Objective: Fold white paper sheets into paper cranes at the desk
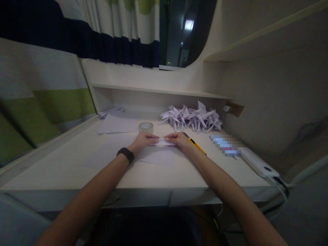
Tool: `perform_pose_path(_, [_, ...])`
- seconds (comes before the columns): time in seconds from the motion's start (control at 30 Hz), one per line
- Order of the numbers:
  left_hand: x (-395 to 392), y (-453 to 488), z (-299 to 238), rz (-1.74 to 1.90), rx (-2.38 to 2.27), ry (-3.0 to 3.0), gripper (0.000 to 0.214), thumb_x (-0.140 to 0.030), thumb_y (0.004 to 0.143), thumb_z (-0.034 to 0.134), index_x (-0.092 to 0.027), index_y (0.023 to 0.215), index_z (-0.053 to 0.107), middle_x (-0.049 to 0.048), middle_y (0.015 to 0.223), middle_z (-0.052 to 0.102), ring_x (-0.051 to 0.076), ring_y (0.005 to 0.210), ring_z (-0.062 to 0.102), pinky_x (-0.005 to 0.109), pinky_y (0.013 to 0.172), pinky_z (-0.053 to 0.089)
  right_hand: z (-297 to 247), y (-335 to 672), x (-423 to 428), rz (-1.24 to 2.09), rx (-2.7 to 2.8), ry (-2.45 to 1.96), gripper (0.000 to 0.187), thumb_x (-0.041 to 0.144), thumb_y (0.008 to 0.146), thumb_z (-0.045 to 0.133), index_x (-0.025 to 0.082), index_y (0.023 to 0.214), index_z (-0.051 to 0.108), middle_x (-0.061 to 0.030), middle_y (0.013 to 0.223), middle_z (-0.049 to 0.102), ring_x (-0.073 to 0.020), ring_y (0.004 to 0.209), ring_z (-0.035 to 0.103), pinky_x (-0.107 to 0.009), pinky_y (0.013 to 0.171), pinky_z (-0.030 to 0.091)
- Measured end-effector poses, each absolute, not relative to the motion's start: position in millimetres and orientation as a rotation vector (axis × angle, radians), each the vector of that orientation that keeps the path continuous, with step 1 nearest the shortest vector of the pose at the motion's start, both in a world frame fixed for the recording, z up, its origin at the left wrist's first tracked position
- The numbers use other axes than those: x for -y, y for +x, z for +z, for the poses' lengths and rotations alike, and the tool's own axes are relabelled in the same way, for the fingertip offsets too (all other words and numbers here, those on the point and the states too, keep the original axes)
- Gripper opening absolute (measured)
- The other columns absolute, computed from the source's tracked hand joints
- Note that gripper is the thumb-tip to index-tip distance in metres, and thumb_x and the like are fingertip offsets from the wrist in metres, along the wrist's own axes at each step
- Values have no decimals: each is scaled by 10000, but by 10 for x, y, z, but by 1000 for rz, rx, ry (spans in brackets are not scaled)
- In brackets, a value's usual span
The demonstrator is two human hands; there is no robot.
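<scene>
A narrow strip of folded white paper (162, 141) stretches between my two hands above the desk. My left hand (143, 140), with a dark band on its wrist, pinches the strip's left part. At its right part, my right hand (180, 139) has closed fingers on it. Flat white sheets (159, 159) lie beneath and in front of the hands. Just behind my left hand stands a roll of clear tape (146, 127). A yellow utility knife (196, 146) rests beside my right hand, partly behind the forearm.
Several folded paper pinwheels (192, 117) are heaped at the back right. A stack of white paper (119, 121) lies at the back left. Toward the right are a blurred phone (224, 145) and a white power strip (258, 162) with cables. A shelf (159, 90) runs above the desk's rear.
</scene>
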State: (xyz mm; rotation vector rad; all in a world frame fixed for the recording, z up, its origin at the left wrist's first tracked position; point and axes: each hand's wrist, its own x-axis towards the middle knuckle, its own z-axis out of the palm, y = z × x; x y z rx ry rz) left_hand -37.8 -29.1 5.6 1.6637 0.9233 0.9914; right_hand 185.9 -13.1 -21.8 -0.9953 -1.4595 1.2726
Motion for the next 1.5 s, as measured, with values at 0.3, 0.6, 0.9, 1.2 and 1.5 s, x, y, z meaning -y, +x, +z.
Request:
perform_pose_path(0.3, [285, -354, 42, 921, -933, 1635, 379, -361, 686, 763, -70, 924, 718, 123, 849, 708, 173, 677, 653, 310, 653, 523, -231, 1869, 116, 1176, 1522, -1043, 374, 353, 535, 836, 122, 814, 746, -48, 691, 699, -124, 571, 544, -247, 558, 407])
perform_pose_path(0.6, [290, -364, 49, 942, -923, 1617, 285, -340, 701, 751, -74, 793, 703, 74, 717, 674, 152, 611, 618, 278, 585, 519, -193, 1851, 143, 1087, 1599, -1060, 371, 382, 563, 812, 109, 807, 754, -53, 687, 704, -122, 565, 533, -244, 557, 388])
perform_pose_path(0.9, [337, -346, 109, 941, -981, 1552, 276, -343, 737, 739, -74, 728, 683, 44, 613, 632, 142, 579, 604, 251, 550, 516, -197, 1853, 113, 1148, 1544, -1004, 358, 383, 564, 814, 115, 795, 754, -43, 680, 704, -122, 567, 552, -239, 555, 412])
perform_pose_path(1.2, [249, -399, 64, 905, -926, 1528, 320, -358, 751, 732, -84, 917, 710, 118, 911, 707, 151, 653, 661, 245, 583, 529, -116, 1872, 155, 1296, 1461, -1011, 364, 379, 562, 835, 134, 822, 764, -44, 714, 704, -120, 582, 567, -218, 497, 456])
perform_pose_path(1.5, [238, -401, 58, 927, -851, 1466, 324, -337, 739, 751, -89, 946, 723, 148, 1014, 699, 179, 754, 685, 264, 656, 535, -106, 1857, 160, 1313, 1404, -990, 351, 334, 543, 852, 133, 819, 770, -69, 763, 727, -133, 620, 597, -238, 562, 470])
